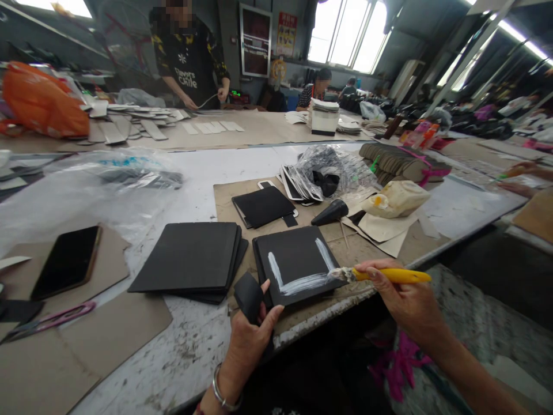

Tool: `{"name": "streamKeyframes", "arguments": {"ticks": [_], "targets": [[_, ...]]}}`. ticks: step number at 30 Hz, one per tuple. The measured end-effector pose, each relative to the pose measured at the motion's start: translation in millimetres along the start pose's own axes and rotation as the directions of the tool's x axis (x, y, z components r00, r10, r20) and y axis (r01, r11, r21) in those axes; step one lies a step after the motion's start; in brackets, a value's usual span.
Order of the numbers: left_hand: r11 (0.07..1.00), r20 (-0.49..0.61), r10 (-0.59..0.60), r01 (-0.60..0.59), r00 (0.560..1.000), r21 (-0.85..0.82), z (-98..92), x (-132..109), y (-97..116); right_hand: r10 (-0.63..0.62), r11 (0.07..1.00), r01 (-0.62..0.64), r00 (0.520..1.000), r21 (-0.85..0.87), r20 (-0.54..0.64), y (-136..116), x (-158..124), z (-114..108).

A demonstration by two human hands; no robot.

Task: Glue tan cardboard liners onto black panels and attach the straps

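The left hand [250, 340], a bangle at its wrist, is at the near table edge, thumb and fingers closed on a small black piece [248, 297] held upright. This piece covers the near left corner of a black panel [298, 253]. The right hand [401, 297], well apart from the left, grips a yellow-handled brush [391, 275]. Its bristles touch the panel's near right side, at the end of a U-shaped line of white paste along three edges.

The panel lies flat on a sheet of brown card [224, 199] near the table edge. Just to its left is a stack of black panels [190, 259]. Farther left a dark phone [67, 262] lies on another card sheet, with pink scissors [52, 320] nearer the edge.

Just beyond the pasted panel stand a black cone [330, 213] on its side and a folded black cover [263, 206]. Behind them a clear bag of black pieces [324, 173] lies open, and to the right a cream lump [395, 199] rests on paper scraps. A large crumpled plastic sheet [86, 184] covers the table's left side.

Farther off is a bundle of tan strips [397, 161] tied with pink band. On the far table sit an orange bag [41, 101], scattered pale strips and a white stack [324, 118]. A person in a dark apron [188, 57] stands there working, and others sit under bright windows.
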State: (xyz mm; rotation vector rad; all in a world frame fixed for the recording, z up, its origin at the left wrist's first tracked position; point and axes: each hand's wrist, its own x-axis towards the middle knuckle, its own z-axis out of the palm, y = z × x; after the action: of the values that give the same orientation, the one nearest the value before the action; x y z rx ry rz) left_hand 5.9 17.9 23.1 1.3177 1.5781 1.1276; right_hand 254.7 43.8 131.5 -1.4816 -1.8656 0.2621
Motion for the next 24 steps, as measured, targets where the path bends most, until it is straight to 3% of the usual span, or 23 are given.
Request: {"name": "streamKeyframes", "arguments": {"ticks": [2,5,9,13,15,20,24], "targets": [[1.000,0.011,0.005,-0.005,1.000,0.000,0.3,0,-1,-0.006,1.000,0.006,1.000,-0.027,0.001,-4,-3,6],[1.000,0.022,0.028,-0.028,0.999,0.007,-0.3,0,-1,0.003,0.996,-0.006,0.999,0.091,0.033,-22,-8,20],[1.000,0.073,0.030,-0.029,0.997,-0.006,-3.1,-1,0,0.142,0.943,-0.140,0.990,0.301,0.016,-47,-9,41],[1.000,0.109,0.015,-0.014,0.994,-0.016,-5.2,-2,1,0.234,0.840,-0.256,0.966,0.478,0.106,-49,-7,57],[0.999,0.114,-0.003,0.007,0.993,-0.034,-5.3,-1,2,0.246,0.847,-0.275,0.961,0.454,0.123,-45,-7,59],[0.998,0.120,-0.023,0.031,0.993,-0.063,-4.2,-1,1,0.241,0.936,-0.235,0.971,0.260,0.011,-46,-6,55],[0.998,0.110,-0.034,0.040,0.993,-0.055,-3.7,-2,0,0.175,0.941,-0.188,0.982,0.280,0.071,-52,-2,54]]}}
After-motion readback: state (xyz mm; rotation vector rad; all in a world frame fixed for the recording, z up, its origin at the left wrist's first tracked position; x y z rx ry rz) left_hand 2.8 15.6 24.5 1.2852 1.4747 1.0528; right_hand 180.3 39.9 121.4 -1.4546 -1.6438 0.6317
